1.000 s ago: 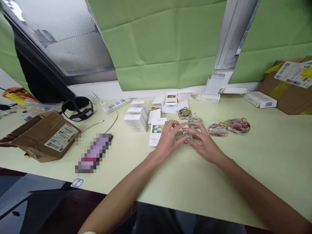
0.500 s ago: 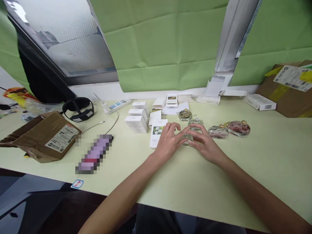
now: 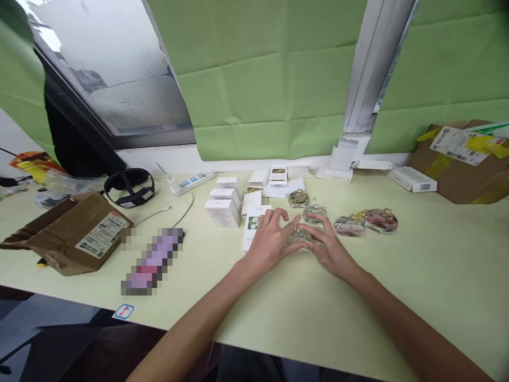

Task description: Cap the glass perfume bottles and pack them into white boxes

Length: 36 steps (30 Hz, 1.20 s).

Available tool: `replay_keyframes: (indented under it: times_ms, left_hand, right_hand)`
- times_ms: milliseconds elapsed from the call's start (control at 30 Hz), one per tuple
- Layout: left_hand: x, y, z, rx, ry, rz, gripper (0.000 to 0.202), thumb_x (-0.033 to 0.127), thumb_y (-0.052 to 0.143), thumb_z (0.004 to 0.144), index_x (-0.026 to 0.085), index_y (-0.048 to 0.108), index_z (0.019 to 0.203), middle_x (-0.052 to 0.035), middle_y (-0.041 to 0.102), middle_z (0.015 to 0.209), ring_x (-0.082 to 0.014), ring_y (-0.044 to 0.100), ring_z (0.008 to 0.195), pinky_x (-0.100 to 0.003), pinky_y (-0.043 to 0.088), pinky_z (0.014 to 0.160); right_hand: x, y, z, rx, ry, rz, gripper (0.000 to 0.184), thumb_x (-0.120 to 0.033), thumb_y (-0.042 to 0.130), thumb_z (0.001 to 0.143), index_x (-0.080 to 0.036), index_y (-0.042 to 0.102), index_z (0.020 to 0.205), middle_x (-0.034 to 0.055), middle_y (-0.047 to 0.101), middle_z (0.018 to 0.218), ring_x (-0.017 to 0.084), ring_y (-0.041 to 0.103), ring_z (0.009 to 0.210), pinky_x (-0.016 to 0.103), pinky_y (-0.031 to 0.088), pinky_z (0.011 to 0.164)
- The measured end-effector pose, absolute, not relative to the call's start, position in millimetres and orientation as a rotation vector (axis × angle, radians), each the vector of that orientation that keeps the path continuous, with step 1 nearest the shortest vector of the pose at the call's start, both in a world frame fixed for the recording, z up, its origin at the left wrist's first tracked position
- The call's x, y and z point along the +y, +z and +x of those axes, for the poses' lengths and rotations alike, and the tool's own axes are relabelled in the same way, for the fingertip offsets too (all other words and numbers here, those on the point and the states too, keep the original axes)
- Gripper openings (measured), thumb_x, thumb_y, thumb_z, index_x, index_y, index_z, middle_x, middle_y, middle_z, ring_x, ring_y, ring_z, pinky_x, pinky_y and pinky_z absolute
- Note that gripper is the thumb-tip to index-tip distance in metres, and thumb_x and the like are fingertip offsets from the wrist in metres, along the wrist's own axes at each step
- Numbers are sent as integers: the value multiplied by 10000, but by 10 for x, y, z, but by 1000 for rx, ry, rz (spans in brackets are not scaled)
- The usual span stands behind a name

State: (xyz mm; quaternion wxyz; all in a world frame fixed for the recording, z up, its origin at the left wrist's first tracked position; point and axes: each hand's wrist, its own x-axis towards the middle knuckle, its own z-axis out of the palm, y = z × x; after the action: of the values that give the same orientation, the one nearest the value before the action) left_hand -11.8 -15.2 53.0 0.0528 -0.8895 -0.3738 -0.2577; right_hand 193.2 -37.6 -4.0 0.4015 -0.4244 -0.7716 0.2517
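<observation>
A clear, rounded glass perfume bottle (image 3: 299,235) lies low on the table between my hands, partly covered by fingers. My left hand (image 3: 267,236) grips its left side, thumb along the near edge and index finger above. From the right, my right hand (image 3: 329,248) has fingers and thumb curved round the other side. Just behind lies another clear bottle (image 3: 315,214), with a dark-patterned bottle (image 3: 298,198) beyond it. Two pinkish bottles, one paler (image 3: 349,226) and one redder (image 3: 380,220), lie to the right. A white box with a flower picture (image 3: 250,228) is partly under my left hand.
Several white boxes (image 3: 222,212) stand left of my hands. Opened white cartons (image 3: 342,156) sit by the window. Further left are a phone-like blurred object (image 3: 155,262), an open brown carton (image 3: 75,228) and a black headset (image 3: 129,188). Another brown carton (image 3: 461,170) stands far right.
The view has tilted slightly upward and shifted right, so everything sits lower and somewhat left. My left index finger has lifted and spread from the thumb, showing more of the bottle.
</observation>
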Motion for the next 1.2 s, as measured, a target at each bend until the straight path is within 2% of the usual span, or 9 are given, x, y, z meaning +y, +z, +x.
replay_keyframes:
  times_ms: [67, 200, 300, 367, 500, 700, 900, 1100, 1200]
  left_hand:
    - [-57, 730, -190, -1175, -798, -2812, 639, 555, 613, 833, 273, 475, 1390, -101, 517, 1136, -257, 449, 1039, -421, 414, 903]
    - [376, 1180, -211, -1207, -842, -2865, 403, 435, 457, 961, 209, 593, 1266, -88, 583, 1042, -229, 509, 1019, -401, 414, 935]
    - [849, 1369, -87, -1168, -701, -2886, 329, 355, 449, 961, 188, 657, 1153, -82, 621, 986, -216, 553, 953, -356, 445, 870]
    - [1168, 1380, 19, -1175, -467, -2912, 303, 314, 469, 938, 177, 670, 1119, -88, 638, 1007, -216, 567, 969, -340, 448, 876]
    - [1685, 1250, 143, -1347, 125, -2878, 391, 239, 539, 873, 219, 585, 1261, -81, 591, 1233, -228, 521, 1157, -324, 418, 972]
    - [2073, 1145, 35, -1593, 345, -2717, 490, 157, 586, 776, 190, 583, 1265, -130, 590, 1265, -278, 541, 1164, -389, 442, 968]
    - [2054, 1088, 51, -1424, 472, -2959, 392, 235, 593, 794, 233, 650, 1182, -47, 671, 1173, -185, 638, 961, -261, 492, 831]
    - [1871, 1288, 422, -1155, 143, -3088, 400, 257, 439, 902, 184, 596, 1262, -81, 621, 1270, -191, 591, 1077, -270, 449, 914]
    - [1732, 1357, 736, -970, 182, -3137, 389, 284, 462, 897, 174, 612, 1238, -84, 635, 1239, -189, 604, 1042, -272, 458, 896]
  right_hand:
    - [-398, -5, 1931, -1999, 594, -1066, 425, -318, 437, 973, -425, 434, 1384, 57, 224, 1480, 258, 493, 1266, 485, 471, 1013]
    - [-427, 111, 1942, -1932, 467, -1065, 655, -347, 612, 881, -444, 287, 1440, 63, 181, 1504, 251, 522, 1224, 489, 461, 1026]
    - [-419, 162, 1956, -1772, 405, -1099, 699, -342, 666, 841, -454, 284, 1416, 56, 221, 1461, 213, 576, 1121, 470, 467, 1026]
    - [-412, 156, 1957, -1749, 481, -1136, 693, -349, 670, 834, -446, 295, 1408, 54, 225, 1457, 201, 590, 1083, 450, 483, 1010]
    - [-412, 87, 1948, -1918, 728, -1220, 711, -347, 634, 850, -435, 249, 1441, 53, 177, 1521, 241, 532, 1196, 447, 487, 996]
    - [-402, 56, 1967, -2001, 771, -1244, 684, -316, 571, 886, -436, 211, 1455, 37, 179, 1545, 260, 396, 1344, 431, 442, 1030]
    - [-407, 107, 1993, -2030, 868, -1218, 589, -249, 442, 945, -464, 221, 1447, 40, 195, 1518, 164, 599, 991, 416, 480, 969]
    - [-401, 49, 1955, -1960, 929, -1223, 683, -318, 570, 884, -415, 213, 1458, 50, 172, 1524, 243, 458, 1259, 416, 467, 996]
    - [-375, -2, 1921, -1964, 921, -1238, 623, -333, 577, 880, -384, 290, 1431, 50, 187, 1520, 267, 371, 1346, 428, 438, 1033]
